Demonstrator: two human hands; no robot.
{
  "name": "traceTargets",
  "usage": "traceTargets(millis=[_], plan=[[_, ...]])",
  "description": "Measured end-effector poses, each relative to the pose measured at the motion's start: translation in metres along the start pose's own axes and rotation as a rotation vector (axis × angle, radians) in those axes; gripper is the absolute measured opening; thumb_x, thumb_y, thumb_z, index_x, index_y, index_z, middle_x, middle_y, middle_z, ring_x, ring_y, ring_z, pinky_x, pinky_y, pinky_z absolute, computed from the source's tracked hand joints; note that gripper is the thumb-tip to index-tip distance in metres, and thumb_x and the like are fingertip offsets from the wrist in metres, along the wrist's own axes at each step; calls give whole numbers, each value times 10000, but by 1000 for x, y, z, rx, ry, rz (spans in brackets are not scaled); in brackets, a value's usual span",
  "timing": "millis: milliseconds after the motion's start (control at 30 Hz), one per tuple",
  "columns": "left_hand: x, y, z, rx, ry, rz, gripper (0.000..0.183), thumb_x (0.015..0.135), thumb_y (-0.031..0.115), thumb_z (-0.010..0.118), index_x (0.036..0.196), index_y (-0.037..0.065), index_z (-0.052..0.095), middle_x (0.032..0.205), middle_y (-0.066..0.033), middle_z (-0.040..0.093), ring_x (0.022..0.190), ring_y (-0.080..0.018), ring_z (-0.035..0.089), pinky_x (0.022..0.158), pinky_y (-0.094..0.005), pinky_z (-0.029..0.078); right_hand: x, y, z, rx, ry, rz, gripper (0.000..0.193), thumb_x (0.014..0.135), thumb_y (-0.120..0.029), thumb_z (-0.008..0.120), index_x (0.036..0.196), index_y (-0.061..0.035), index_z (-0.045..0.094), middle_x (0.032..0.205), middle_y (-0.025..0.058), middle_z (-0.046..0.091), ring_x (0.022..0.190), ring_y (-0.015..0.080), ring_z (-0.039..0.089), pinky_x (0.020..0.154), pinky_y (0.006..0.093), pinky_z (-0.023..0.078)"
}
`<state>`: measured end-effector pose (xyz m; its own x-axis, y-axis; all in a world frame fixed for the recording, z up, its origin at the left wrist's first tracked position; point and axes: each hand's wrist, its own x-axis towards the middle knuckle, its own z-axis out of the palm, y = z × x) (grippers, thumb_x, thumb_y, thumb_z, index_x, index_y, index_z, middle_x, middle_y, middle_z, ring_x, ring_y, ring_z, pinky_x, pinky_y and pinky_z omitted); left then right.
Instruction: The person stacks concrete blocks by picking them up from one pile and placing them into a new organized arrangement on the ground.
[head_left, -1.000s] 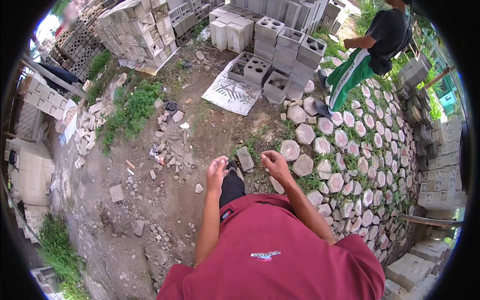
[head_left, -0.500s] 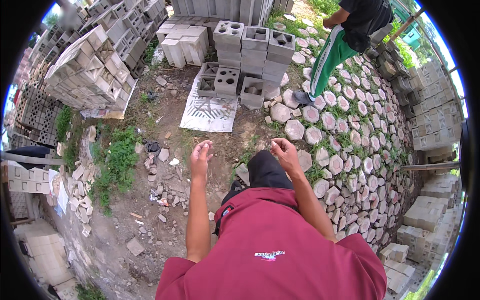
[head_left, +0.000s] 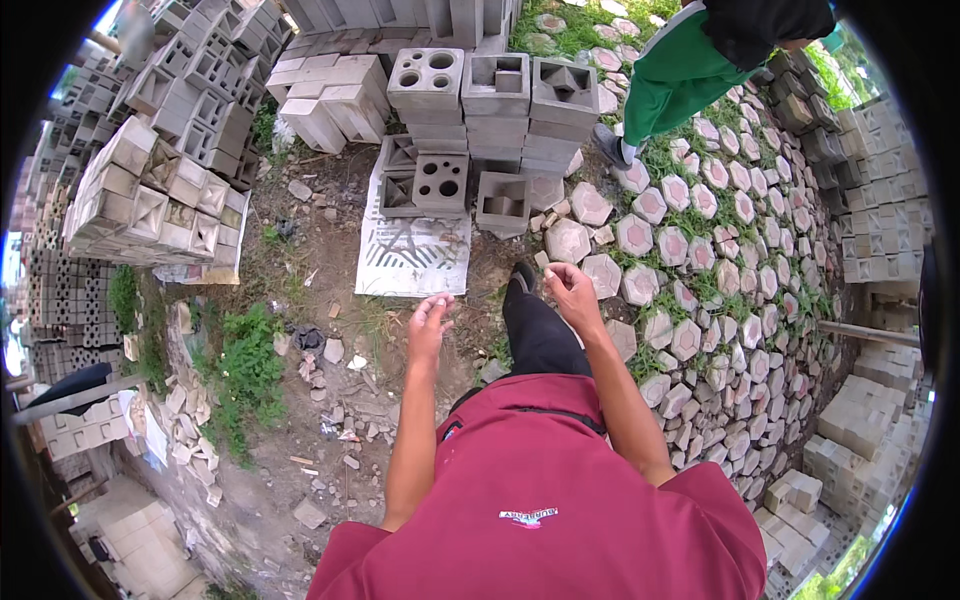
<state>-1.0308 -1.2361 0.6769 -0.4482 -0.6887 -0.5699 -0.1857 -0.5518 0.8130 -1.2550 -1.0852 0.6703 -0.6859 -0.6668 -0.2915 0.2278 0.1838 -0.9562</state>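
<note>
My left hand (head_left: 430, 324) hangs in front of me, with its fingers loosely bent and apart and nothing in it. My right hand (head_left: 571, 291) is raised level with it, fingers half curled, also holding nothing I can see. Ahead of them stands a stack of grey concrete vent blocks (head_left: 497, 131) in several columns. Lower blocks sit at its front: one with round holes (head_left: 441, 184) and one with a square opening (head_left: 503, 203). A white printed sack (head_left: 410, 266) lies flat under part of the stack. Neither hand touches a block.
A person in green trousers (head_left: 665, 80) stands at the far right on hexagonal pavers (head_left: 634, 235) with grass between them. More block stacks (head_left: 150, 200) rise at the left. Rubble (head_left: 187, 400) and a green plant (head_left: 247, 365) lie along the left; blocks (head_left: 870, 420) line the right.
The vent block stack and sack appear closer, and my foot now shows stretched forward beyond my hands. The other person is bent over more. My hands stay empty.
</note>
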Motion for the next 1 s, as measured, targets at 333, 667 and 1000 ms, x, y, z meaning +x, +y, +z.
traceTargets(millis=[333, 667, 1000], plan=[[223, -10, 81, 238, -100, -58, 361, 899, 332, 551, 1147, 70, 559, 1102, -42, 625, 1024, -132, 556, 835, -304, 422, 197, 44, -23, -412, -78, 94, 281, 855, -206, 630, 1008, 27, 592, 764, 85, 632, 668, 126, 584, 639, 272, 481], [493, -195, 78, 564, 29, -164, 481, 851, 286, 611, 1145, -82, 513, 1122, -214, 587, 1077, -276, 559, 925, -338, 425, 378, 301, -37, -619, 12, 290, 627, 815, -394, 651, 1196, 54, 435, 883, 208, 623, 783, 281, 638, 706, 372, 501], [635, -281, 97, 907, -38, -54, 780, 771, 370, 652, 1314, -95, 340, 1292, -302, 443, 1227, -386, 429, 1019, -390, 341, 474, 459, -31, -765, 2, 428, 867, 793, -461, 613, 1357, 73, 229, 1095, 364, 539, 1067, 458, 529, 894, 446, 434]])
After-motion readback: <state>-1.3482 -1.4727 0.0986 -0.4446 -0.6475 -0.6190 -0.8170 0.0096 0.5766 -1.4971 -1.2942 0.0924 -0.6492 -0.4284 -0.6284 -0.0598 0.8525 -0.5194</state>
